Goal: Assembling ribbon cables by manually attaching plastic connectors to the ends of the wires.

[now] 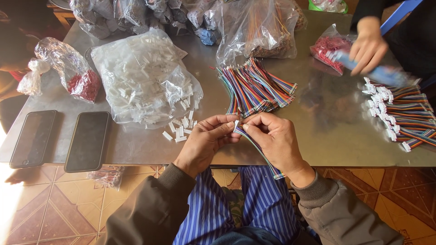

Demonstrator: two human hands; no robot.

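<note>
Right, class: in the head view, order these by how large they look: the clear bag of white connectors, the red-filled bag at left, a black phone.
1. clear bag of white connectors
2. and 3. red-filled bag and black phone look alike; unranked.

Two phones (34, 137), perhaps two red-filled bags (84, 85), three hands (206, 138).

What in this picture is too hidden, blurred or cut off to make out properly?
Head view:
- The end of the ribbon cable pinched between left hand and right hand: covered by their fingertips.
- The object under another person's hand: motion-blurred.
- The bags at the table's far side: cut off by the top edge.
- The loose white connectors: too small for detail.
</note>
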